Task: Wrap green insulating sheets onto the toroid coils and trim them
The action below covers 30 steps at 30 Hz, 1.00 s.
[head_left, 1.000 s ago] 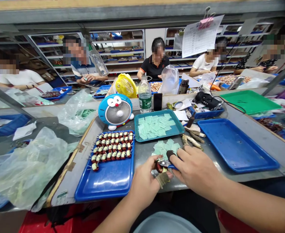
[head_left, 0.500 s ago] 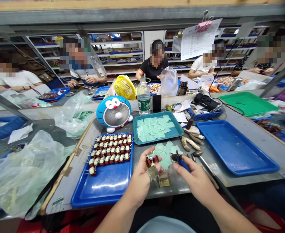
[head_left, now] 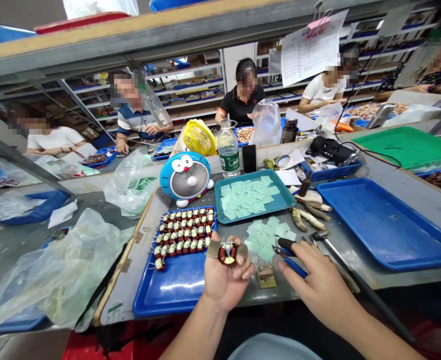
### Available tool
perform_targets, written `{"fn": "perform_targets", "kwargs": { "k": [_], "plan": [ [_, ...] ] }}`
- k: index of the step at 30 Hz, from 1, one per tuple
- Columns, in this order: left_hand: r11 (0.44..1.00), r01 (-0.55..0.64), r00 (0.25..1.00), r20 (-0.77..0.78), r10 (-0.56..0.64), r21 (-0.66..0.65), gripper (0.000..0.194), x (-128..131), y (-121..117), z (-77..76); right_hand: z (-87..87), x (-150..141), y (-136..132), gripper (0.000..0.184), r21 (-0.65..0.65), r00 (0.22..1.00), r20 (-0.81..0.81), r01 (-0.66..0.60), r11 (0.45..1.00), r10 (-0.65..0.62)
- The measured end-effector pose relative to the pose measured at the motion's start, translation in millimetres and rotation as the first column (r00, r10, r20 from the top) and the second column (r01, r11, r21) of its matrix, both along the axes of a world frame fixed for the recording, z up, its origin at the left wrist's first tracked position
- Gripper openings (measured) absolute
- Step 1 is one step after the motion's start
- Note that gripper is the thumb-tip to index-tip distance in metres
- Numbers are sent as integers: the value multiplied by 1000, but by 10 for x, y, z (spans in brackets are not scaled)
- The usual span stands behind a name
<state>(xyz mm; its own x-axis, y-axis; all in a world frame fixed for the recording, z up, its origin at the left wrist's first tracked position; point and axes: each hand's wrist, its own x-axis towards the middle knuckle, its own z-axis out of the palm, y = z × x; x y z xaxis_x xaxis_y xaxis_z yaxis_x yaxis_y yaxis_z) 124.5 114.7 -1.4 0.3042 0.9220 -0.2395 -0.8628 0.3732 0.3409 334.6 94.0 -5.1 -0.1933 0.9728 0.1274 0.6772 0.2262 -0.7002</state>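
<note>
Assembly room, steel shelving at the back, a co-worker (head_left: pixel 239 107) seated across the grey metal tabletop (head_left: pixel 250 300); the landmark is the teal tray (head_left: pixel 292 201) holding pale green insulation squares. Left hand (head_left: pixel 224 282) is palm up just below that tray, fingers (head_left: pixel 245 270) half curled, fabric wraps (head_left: pixel 213 248) around two digits; they pinch a copper-wound toroid coil (head_left: pixel 228 253) with thin leads sticking out. Coil looks small, light and stiff, but the winding is likely slick and the leads easy to bend; safest hold is on the ring's outer winding, not the leads. Right hand (head_left: pixel 318 285) is below and right of the tray, fingers closed around blue-handled pliers (head_left: pixel 293 267); tips point toward the coil, near but apart, nothing in their bite. Loose green squares (head_left: pixel 267 240) lie just below the tray, beside the pliers; a small brown card (head_left: pixel 266 276) is further down, between both hands. Left of the tray, a blue tray (head_left: pixel 175 295) carries rows of finished-looking coils (head_left: pixel 184 235); right of it, a large blue tray (head_left: pixel 381 220); beyond it, a water bottle (head_left: pixel 228 152).
</note>
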Motion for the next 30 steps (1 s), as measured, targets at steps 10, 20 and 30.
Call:
{"fn": "perform_targets", "kwargs": {
  "k": [10,20,30],
  "plan": [
    [985,-117,900,-433,50,-128,57,-31,140,-165,-216,627,350,10,202,879,348,268,942,-325],
    [983,-107,927,-371,46,-147,39,278,128,-89,17,133,106,17,197,931,355,9,980,-80],
    [979,-199,903,-396,167,-42,46,247,6,-28,264,-256,297,15,332,838,543,-156,930,-53]
  ]
}}
